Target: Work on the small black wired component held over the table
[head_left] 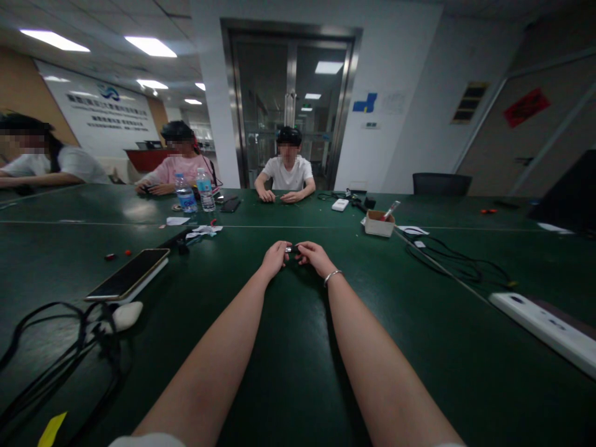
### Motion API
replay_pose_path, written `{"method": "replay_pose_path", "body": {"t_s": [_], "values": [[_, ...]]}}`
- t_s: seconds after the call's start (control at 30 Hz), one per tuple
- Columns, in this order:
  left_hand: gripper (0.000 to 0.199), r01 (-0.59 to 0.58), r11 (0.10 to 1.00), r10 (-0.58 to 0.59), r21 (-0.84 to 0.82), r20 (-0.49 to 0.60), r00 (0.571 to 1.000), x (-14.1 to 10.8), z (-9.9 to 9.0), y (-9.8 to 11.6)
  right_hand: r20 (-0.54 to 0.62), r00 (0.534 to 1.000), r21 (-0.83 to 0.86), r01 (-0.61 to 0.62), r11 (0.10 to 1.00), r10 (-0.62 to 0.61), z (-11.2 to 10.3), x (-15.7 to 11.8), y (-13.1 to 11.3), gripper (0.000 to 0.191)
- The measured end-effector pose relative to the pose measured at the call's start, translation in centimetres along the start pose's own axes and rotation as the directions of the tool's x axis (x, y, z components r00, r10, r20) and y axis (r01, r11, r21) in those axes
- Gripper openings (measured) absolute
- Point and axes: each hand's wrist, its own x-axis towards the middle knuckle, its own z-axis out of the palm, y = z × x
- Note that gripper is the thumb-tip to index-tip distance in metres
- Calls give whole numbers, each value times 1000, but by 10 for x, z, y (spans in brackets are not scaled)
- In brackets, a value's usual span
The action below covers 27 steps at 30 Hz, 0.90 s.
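Both arms reach forward over the green table (pixel 284 323). My left hand (pixel 275 259) is closed on a small metallic piece (pixel 288 249) that shows at its fingertips. Facing it, my right hand (pixel 315 257), with a bracelet (pixel 331 277) at the wrist, has its fingers pressed together on a small dark piece (pixel 295 249). The two pieces meet or nearly meet between the fingertips; whether they are joined cannot be made out.
A phone (pixel 130 273) and black cables (pixel 69 347) lie on the left. Ahead to the right stands a small box (pixel 379 223); a power strip (pixel 549 329) is at the right. Bottles (pixel 205 191) and several people are across the table.
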Motion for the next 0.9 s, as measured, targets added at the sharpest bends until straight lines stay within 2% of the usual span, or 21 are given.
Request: {"method": "replay_pose_path", "body": {"t_s": [0.5, 0.9], "values": [[27, 0, 1000, 0, -30, 1, 1000, -2, 0, 2, 28, 1000, 13, 9, 1000, -9, 0, -2, -2, 14], [24, 1, 999, -2, -50, -18, 1000, -1, 2, 2, 4, 1000, 11, -8, 1000, 8, 1, 0, 0, 10]]}}
